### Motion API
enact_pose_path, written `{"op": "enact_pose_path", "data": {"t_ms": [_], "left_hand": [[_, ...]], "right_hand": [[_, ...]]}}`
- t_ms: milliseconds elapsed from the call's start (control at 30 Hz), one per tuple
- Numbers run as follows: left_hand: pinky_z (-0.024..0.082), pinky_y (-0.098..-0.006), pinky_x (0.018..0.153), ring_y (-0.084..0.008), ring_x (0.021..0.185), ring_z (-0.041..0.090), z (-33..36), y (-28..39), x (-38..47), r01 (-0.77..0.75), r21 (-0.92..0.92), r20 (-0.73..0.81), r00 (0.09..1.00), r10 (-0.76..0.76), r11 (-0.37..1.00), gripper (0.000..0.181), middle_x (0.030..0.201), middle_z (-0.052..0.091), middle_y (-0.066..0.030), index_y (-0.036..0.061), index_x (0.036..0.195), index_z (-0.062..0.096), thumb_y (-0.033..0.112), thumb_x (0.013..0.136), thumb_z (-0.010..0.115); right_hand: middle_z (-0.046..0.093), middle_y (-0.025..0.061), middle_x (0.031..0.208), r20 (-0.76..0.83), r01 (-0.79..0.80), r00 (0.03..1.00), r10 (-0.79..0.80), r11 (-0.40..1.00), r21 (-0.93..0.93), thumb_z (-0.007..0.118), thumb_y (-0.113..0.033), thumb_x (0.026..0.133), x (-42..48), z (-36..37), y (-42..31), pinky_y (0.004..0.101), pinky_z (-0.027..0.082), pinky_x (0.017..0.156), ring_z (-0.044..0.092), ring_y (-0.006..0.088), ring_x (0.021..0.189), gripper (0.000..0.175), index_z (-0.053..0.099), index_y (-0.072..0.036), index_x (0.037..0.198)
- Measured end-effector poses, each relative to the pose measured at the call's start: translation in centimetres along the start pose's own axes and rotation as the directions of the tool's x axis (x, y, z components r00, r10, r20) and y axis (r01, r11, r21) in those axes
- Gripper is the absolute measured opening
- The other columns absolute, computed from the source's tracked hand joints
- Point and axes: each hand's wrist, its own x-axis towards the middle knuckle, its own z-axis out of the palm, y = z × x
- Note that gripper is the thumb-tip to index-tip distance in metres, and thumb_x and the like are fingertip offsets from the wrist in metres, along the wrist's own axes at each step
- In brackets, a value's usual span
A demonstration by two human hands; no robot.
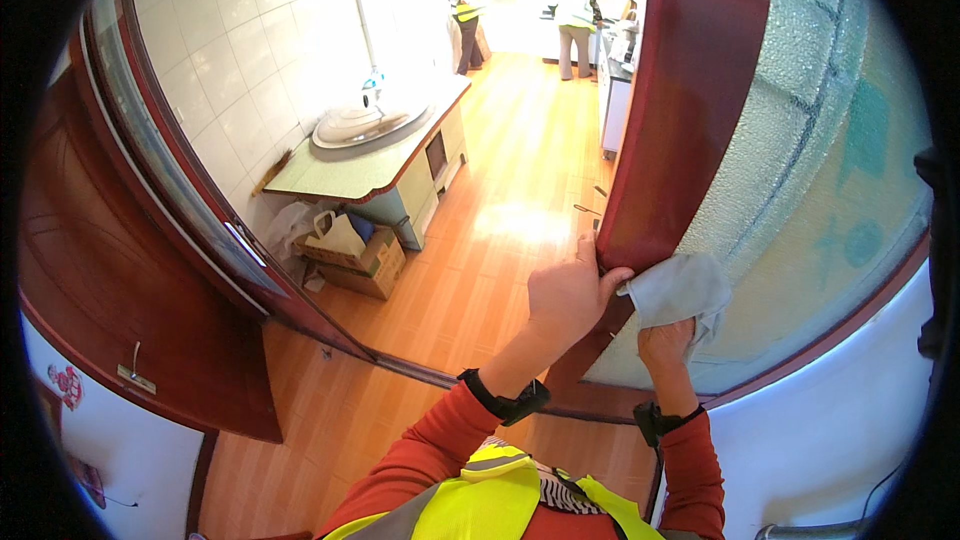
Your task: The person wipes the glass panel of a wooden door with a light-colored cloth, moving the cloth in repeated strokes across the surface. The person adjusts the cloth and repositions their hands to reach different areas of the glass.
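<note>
My left hand (566, 296) grips the lower edge of the dark red door stile (690, 97), with the thumb on its near face and a finger along its side. A light grey cloth (679, 289) is in my right hand (666, 341), spread against the textured glass panel (780, 127) beside the stile. The cloth covers most of the right-hand fingers. Both wrists wear black bands with a small device, below red sleeves.
A green-topped counter (300, 172) holds a large round lid-like item (371, 124). Beneath it sit cardboard boxes (367, 262) and bags. A floor track (412, 371) crosses the doorway. Two people in vests (576, 11) stand in the far kitchen. A brown door (150, 277) stands left.
</note>
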Motion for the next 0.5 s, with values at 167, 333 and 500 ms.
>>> {"op": "enact_pose_path", "data": {"t_ms": [167,333,500], "left_hand": [[0.048,-0.0377,0.049,-0.0283,0.056,0.065,0.2,-0.4,0.1,-0.05,-0.016,-0.058,0.997,0.049,0.999,0.074,0.066,0.066,-0.0126,0.0001,0.127,0.05,0.061,0.086,0.057],[0.048,-0.0376,0.049,-0.0283,0.056,0.065,0.2,-0.7,0.3,-0.063,-0.003,-0.019,0.998,0.063,0.998,0.074,0.066,0.066,-0.0121,0.0002,0.127,0.05,0.06,0.086,0.058],[0.048,-0.0353,0.047,-0.026,0.056,0.065,0.3,-0.6,0.0,-0.064,0.001,-0.043,0.997,0.064,0.998,0.074,0.072,0.068,-0.0125,-0.0031,0.126,0.052,0.059,0.086,0.058]], "right_hand": [[0.055,0.0211,0.132,0.201,-0.057,0.977,0.077,0.993,-0.102,0.062,-0.012,0.08,-1.3,0.1,0.2,0.0503,0.033,0.107,0.047,0.0413,0.125,0.044,0.06,-0.004,0.123],[0.057,0.0196,0.13,0.155,-0.068,0.985,0.075,0.996,-0.053,0.063,-0.011,0.078,-1.6,0.0,0.2,0.0492,0.035,0.106,0.049,0.0403,0.124,0.045,0.06,-0.005,0.123],[0.056,0.0194,0.131,0.234,-0.026,0.97,0.059,0.989,-0.145,0.063,-0.01,0.079,-2.1,-0.7,1.8,0.0471,0.035,0.107,0.049,0.038,0.124,0.048,0.058,-0.005,0.126]]}}
